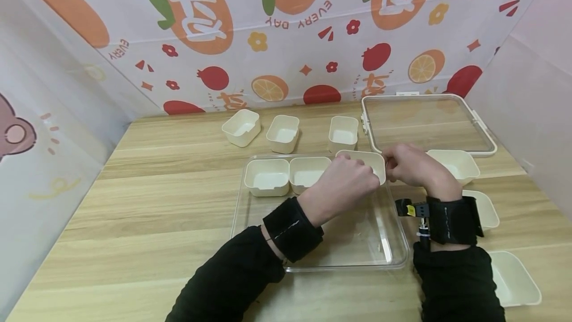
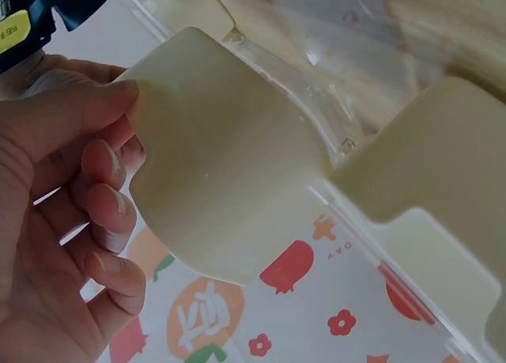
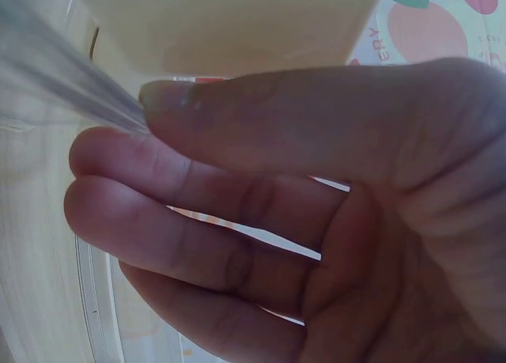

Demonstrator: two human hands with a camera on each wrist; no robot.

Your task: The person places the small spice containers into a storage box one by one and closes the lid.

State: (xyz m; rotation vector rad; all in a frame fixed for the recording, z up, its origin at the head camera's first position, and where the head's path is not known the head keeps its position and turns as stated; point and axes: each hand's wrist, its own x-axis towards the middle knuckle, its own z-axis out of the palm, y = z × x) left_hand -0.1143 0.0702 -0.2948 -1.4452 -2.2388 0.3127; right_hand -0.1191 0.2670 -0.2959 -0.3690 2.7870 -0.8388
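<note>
In the head view, holds a cream container (image 1: 375, 161) in the left hand (image 1: 341, 179) at the far right corner of a clear tray (image 1: 348, 245), near two similar tubs (image 1: 267, 178) inside; has the right hand (image 1: 411, 165) at the tray's right rim. In the left wrist view, pinches the container's edge. In the right wrist view, pinches the tray's clear edge.

Holding a cream box (image 1: 374, 162) with left grip (image 1: 340, 183) at far side of clear tray (image 1: 339, 250), beside two other boxes (image 1: 266, 177); touching tray's far right corner with right grip (image 1: 412, 164).
</note>
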